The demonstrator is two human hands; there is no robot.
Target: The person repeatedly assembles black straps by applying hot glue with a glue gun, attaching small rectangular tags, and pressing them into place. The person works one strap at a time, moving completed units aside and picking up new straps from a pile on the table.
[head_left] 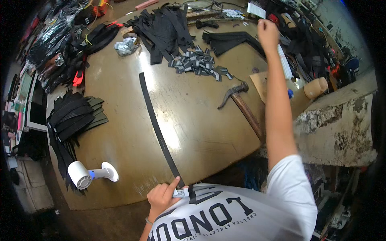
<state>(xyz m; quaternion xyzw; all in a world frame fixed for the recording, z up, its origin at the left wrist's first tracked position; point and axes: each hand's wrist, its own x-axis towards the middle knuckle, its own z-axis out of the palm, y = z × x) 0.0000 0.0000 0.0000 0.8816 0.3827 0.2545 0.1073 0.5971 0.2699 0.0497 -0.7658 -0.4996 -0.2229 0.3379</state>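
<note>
Black strap (153, 117) could skew if your left hand (161, 197) slips; I can't tell either grip's state, right hand (269, 34) included.

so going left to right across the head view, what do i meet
White handheld fan, long black strip, pile of small dark labels, wooden-handled hammer, right hand, tan cone

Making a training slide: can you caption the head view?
Left hand at the near end of a black strip, right hand outstretched beside a white card.
</note>
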